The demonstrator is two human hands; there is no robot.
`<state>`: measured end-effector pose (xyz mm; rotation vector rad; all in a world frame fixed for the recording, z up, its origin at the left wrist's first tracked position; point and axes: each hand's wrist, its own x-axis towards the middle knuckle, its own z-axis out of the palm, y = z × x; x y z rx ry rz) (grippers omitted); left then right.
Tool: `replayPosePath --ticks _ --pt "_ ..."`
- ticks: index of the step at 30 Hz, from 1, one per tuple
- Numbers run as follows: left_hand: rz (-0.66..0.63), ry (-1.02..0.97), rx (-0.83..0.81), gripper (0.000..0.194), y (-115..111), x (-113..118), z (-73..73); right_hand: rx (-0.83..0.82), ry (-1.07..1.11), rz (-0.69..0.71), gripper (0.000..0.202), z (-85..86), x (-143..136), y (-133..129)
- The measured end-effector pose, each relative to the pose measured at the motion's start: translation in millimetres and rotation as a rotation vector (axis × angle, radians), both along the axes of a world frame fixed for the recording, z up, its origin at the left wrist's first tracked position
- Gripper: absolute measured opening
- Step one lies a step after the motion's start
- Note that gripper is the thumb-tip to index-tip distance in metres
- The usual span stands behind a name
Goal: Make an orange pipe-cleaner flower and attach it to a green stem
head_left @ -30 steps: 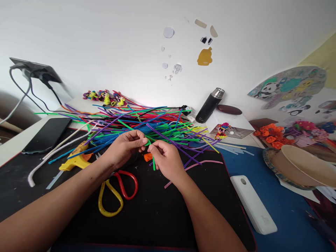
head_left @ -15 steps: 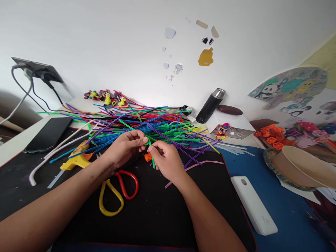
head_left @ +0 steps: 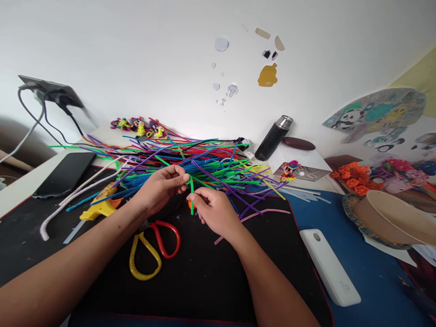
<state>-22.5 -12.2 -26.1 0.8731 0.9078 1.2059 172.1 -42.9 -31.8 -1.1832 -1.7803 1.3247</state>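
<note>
A short green pipe cleaner (head_left: 192, 190) runs between my two hands above the mat. My left hand (head_left: 166, 184) pinches its upper end between thumb and fingertips. Lower down, my right hand (head_left: 213, 204) grips it with thumb and forefinger, and its free end hangs below. Just behind the right fingertips, a small orange piece (head_left: 191, 206) is partly hidden. Scissors with one red and one yellow handle (head_left: 146, 278) lie below my left wrist, their blades partly covered by it. A heap of coloured pipe cleaners (head_left: 204, 170) spreads right behind my hands.
A yellow glue gun (head_left: 98, 210) and a black phone (head_left: 64, 175) lie to the left. Toward the right are a white power bank (head_left: 329, 267), a black flask (head_left: 274, 138) and a bowl (head_left: 402, 218). Several small pipe-cleaner figures (head_left: 139, 127) sit by the wall.
The green pipe cleaner has turned from slanting to nearly upright. My right fingers have shifted slightly left and down along it, and more of it shows between my hands.
</note>
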Motion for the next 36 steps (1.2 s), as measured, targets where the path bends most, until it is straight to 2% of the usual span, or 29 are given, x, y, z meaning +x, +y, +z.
replayPosePath --ticks 4,9,12,15,19,23,28,32,36 --pt "0.004 0.028 0.037 0.045 6.4 -11.5 0.9 0.025 0.046 -0.025 0.027 5.3 4.4 2.3" --pt "-0.155 0.228 0.04 0.045 13.2 -24.4 0.7 0.053 0.177 -0.233 0.031 13.8 17.1 11.6" --pt "-0.246 0.475 0.097 0.039 13.3 -25.8 1.5 0.047 0.212 -0.288 0.034 13.4 22.1 16.3" --pt "-0.353 0.798 0.186 0.032 10.1 -23.2 3.2 0.044 0.209 -0.272 0.037 9.4 21.6 17.1" --pt "-0.352 1.098 0.312 0.031 5.3 -17.5 3.4 0.04 0.193 -0.242 0.038 4.7 16.6 14.4" --pt "-0.317 1.18 0.415 0.031 5.2 -14.9 -2.2 0.045 0.196 -0.239 0.037 4.4 15.1 13.6" --pt "-0.148 1.132 0.56 0.031 5.6 -15.0 -8.9 0.062 0.244 -0.303 0.037 6.3 20.9 18.4" --pt "-0.24 1.21 0.627 0.035 0.2 -11.7 -10.2 0.067 0.292 -0.401 0.042 4.7 24.6 22.2" --pt "-0.36 1.37 0.775 0.036 -5.9 -5.8 -15.5 0.095 0.291 -0.428 0.044 0.0 21.3 21.6"
